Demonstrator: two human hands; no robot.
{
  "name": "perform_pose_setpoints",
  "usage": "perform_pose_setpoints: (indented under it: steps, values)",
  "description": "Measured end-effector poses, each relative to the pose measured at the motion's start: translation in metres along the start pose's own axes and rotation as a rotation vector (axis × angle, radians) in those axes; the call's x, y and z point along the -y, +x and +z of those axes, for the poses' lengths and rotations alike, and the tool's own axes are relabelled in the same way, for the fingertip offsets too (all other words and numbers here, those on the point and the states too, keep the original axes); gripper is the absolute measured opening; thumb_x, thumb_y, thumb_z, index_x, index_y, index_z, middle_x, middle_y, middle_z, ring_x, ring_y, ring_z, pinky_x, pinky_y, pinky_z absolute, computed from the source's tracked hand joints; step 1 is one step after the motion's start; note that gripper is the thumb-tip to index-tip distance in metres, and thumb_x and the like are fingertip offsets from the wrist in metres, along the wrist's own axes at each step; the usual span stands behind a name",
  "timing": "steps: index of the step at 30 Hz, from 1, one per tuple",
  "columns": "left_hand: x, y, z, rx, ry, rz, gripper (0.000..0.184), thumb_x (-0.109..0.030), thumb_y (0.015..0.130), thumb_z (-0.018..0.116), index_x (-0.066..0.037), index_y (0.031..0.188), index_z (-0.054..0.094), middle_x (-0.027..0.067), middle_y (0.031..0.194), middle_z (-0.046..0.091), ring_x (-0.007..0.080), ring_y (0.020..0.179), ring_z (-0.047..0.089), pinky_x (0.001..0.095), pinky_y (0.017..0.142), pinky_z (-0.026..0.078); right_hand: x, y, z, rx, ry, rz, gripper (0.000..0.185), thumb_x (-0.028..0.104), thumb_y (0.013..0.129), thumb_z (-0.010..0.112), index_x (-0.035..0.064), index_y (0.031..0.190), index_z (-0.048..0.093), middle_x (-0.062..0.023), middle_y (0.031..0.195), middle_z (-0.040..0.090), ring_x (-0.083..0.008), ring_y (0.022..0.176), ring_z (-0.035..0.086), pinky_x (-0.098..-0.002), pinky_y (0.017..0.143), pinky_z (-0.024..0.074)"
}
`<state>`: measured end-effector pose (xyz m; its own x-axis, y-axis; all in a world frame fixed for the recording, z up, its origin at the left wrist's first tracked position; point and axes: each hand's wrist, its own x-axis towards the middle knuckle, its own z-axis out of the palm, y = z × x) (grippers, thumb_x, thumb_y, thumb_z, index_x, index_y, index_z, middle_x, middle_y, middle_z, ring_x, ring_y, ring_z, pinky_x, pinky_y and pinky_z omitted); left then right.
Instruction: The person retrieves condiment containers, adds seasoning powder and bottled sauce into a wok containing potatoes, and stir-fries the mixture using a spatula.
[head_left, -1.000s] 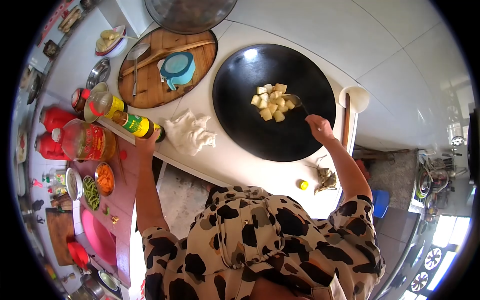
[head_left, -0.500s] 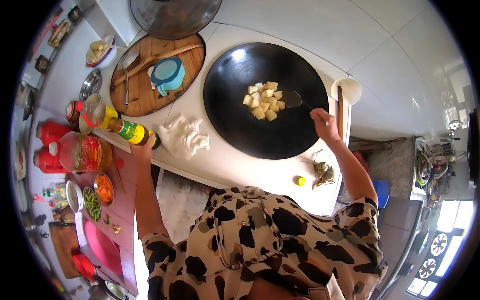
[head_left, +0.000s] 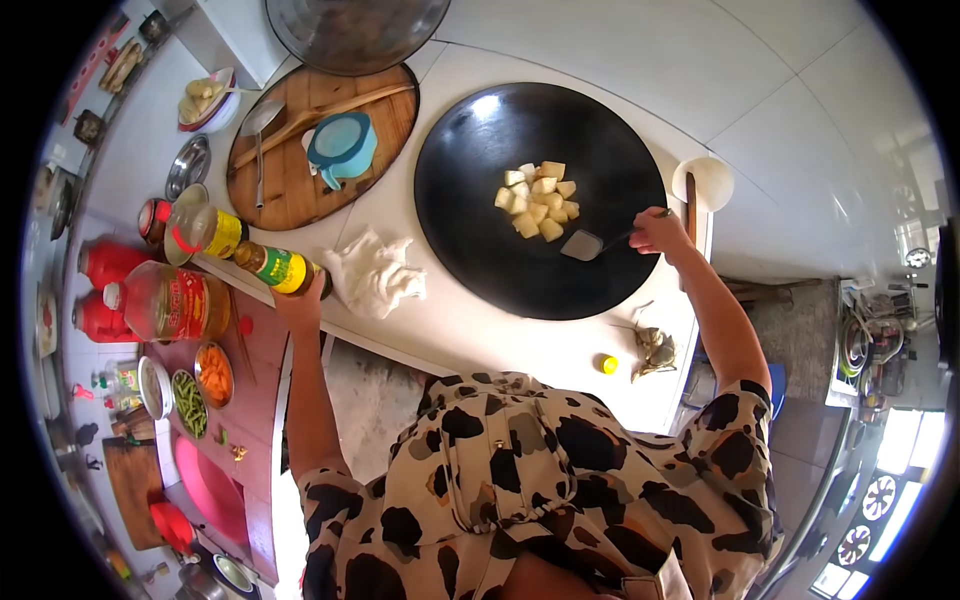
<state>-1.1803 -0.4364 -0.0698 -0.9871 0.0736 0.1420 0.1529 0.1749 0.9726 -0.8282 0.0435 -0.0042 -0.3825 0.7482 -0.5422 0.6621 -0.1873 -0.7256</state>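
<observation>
My left hand (head_left: 303,300) is wrapped around a dark sauce bottle (head_left: 280,268) with a green and yellow label, held left of the wok at the counter's edge. My right hand (head_left: 660,234) grips the handle of a spatula (head_left: 582,245). Its flat blade hovers over or rests on the lower right of the black wok (head_left: 490,265); which one, I cannot tell. Pale cubes (head_left: 538,202), looking like potato, lie heaped in the wok's middle, apart from the blade. A crumpled white cloth (head_left: 372,275) lies between the bottle and the wok.
A round wooden board (head_left: 300,205) holds a blue-lidded container (head_left: 342,145), a ladle and a wooden stick. A yellow cap (head_left: 608,365) sits near the front edge. Leftward stand an oil jug (head_left: 180,302), carrots (head_left: 213,375) and green pieces (head_left: 189,404) in bowls.
The spatula blade has moved off the cubes toward me, and its face has turned lighter. My right hand has shifted slightly. The bottle in my left hand has tipped a little.
</observation>
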Motion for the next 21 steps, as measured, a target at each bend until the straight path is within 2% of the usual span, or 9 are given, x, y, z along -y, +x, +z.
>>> perform_pose_setpoints:
  steps: [1, 4, 5, 10, 14, 16, 17, 18, 21]
  values:
    - [0.001, 0.001, 0.001, -0.03, -0.049, -0.035, 0.062, -0.005, 0.068, 0.082, 0.001, 0.12, 0.047, 0.0087, 0.108, 0.062, 0.018, 0.095, 0.063, 0.0317, 0.087, 0.051, 0.0, 0.0, 0.004, 0.036, 0.023, 0.049, 0.012, 0.017, 0.087, 0.06, 0.0048, 0.09, 0.062, -0.0086, 0.076, 0.065, -0.0192, 0.064, 0.067, -0.0314, 0.054, 0.0559]
    - [0.004, 0.002, -0.004, -0.084, 0.166, 0.007, 0.062, -0.01, 0.068, 0.084, 0.002, 0.119, 0.05, 0.0088, 0.109, 0.063, 0.0184, 0.096, 0.063, 0.0322, 0.087, 0.05, -0.016, 0.005, 0.028, 0.025, 0.18, 0.074, 0.012, 0.016, 0.087, 0.06, 0.005, 0.09, 0.061, -0.0096, 0.077, 0.066, -0.0211, 0.065, 0.068, -0.0316, 0.055, 0.0566]
    - [0.006, 0.001, -0.005, -0.073, 0.16, -0.004, 0.062, -0.01, 0.068, 0.084, 0.002, 0.118, 0.051, 0.0091, 0.109, 0.063, 0.0187, 0.096, 0.063, 0.0323, 0.087, 0.05, -0.02, 0.004, 0.04, 0.013, 0.254, 0.098, 0.012, 0.014, 0.088, 0.058, 0.0037, 0.095, 0.06, -0.0115, 0.081, 0.065, -0.0231, 0.069, 0.068, -0.033, 0.059, 0.058]
    - [0.014, 0.002, -0.013, -0.046, 0.141, -0.012, 0.058, -0.012, 0.068, 0.084, 0.002, 0.116, 0.054, 0.0096, 0.107, 0.064, 0.0187, 0.095, 0.063, 0.0321, 0.087, 0.049, -0.055, 0.018, 0.149, -0.195, 0.787, -0.036, 0.014, 0.011, 0.09, 0.055, 0.0011, 0.101, 0.054, -0.0144, 0.09, 0.061, -0.0264, 0.08, 0.068, -0.0348, 0.065, 0.059]
    - [0.01, 0.002, -0.012, -0.051, 0.116, 0.026, 0.057, -0.012, 0.068, 0.084, 0.001, 0.115, 0.055, 0.0093, 0.107, 0.064, 0.0192, 0.095, 0.063, 0.0321, 0.087, 0.049, -0.045, 0.046, 0.188, -0.23, 1.038, -0.059, 0.019, 0.015, 0.097, 0.05, 0.0008, 0.11, 0.046, -0.0174, 0.099, 0.06, -0.0312, 0.095, 0.067, -0.0403, 0.085, 0.0563]
    - [0.005, 0.002, -0.012, -0.018, 0.072, -0.017, 0.056, -0.012, 0.068, 0.083, 0.001, 0.115, 0.055, 0.0092, 0.107, 0.064, 0.0194, 0.095, 0.063, 0.0323, 0.087, 0.049, -0.043, 0.059, 0.182, -0.213, 1.026, -0.118, 0.022, 0.016, 0.096, 0.051, 0.0011, 0.112, 0.045, -0.0177, 0.101, 0.06, -0.0321, 0.097, 0.066, -0.0414, 0.088, 0.0549]
    - [0.006, 0.002, -0.011, -0.057, 0.117, -0.012, 0.055, -0.012, 0.068, 0.082, 0.002, 0.115, 0.055, 0.0092, 0.106, 0.064, 0.0195, 0.094, 0.063, 0.0321, 0.086, 0.049, -0.041, 0.061, 0.174, -0.2, 1.021, -0.117, 0.021, 0.016, 0.096, 0.055, 0.0017, 0.11, 0.05, -0.015, 0.097, 0.062, -0.0269, 0.088, 0.068, -0.0348, 0.079, 0.0569]
    - [0.014, 0.005, -0.012, -0.047, 0.123, -0.013, 0.056, -0.012, 0.068, 0.082, 0.002, 0.114, 0.055, 0.0092, 0.106, 0.064, 0.0194, 0.094, 0.063, 0.0319, 0.086, 0.049, -0.044, 0.067, 0.165, -0.176, 0.942, -0.155, 0.022, 0.016, 0.095, 0.054, 0.0016, 0.11, 0.047, -0.0166, 0.099, 0.062, -0.0312, 0.096, 0.067, -0.0397, 0.086, 0.0554]
    - [0.032, 0.011, -0.017, -0.029, 0.135, -0.038, 0.056, -0.011, 0.068, 0.082, 0.002, 0.114, 0.055, 0.0093, 0.106, 0.064, 0.0192, 0.094, 0.063, 0.0313, 0.086, 0.049, -0.044, 0.072, 0.137, -0.139, 0.747, -0.353, 0.014, 0.013, 0.096, 0.053, 0.0015, 0.104, 0.054, -0.0121, 0.094, 0.063, -0.0256, 0.093, 0.067, -0.0356, 0.086, 0.0556]
